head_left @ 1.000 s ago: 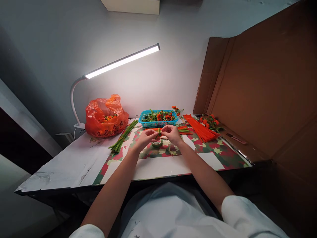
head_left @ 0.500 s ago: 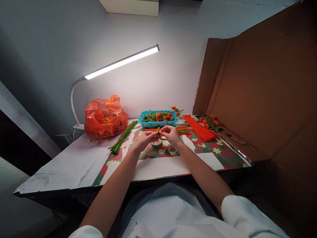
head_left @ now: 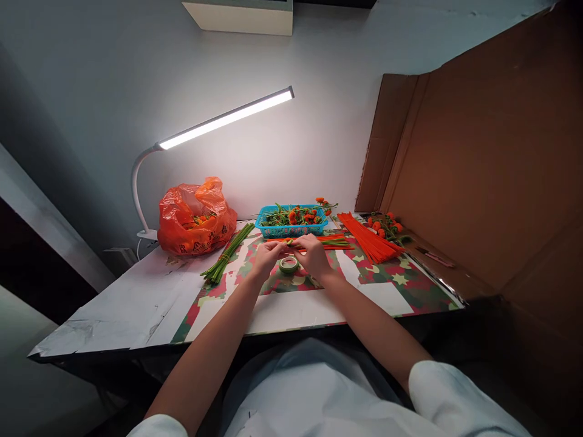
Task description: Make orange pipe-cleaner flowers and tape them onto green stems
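Observation:
My left hand (head_left: 268, 257) and my right hand (head_left: 313, 255) meet above the middle of the table, both closed in a pinch. Between their fingertips is a small green piece (head_left: 289, 241), mostly covered by the fingers, so its exact kind is unclear. Just below the hands sits a roll of green tape (head_left: 288, 264). Orange and green chenille stems (head_left: 334, 241) lie right behind the fingers. To the left rests a tied bundle of green stems (head_left: 228, 254).
Behind the hands stands a blue basket (head_left: 291, 231) of orange flowers with green stems. An orange plastic bag (head_left: 195, 218) is at left under a lit lamp (head_left: 228, 118). At right lie orange strips (head_left: 368, 238), more orange flowers (head_left: 385, 226) and a cardboard wall (head_left: 478, 164).
The green piece stood upright between the fingertips and now lies lower, more covered. My right hand has turned inward and closer to the left. The tape roll shows more fully.

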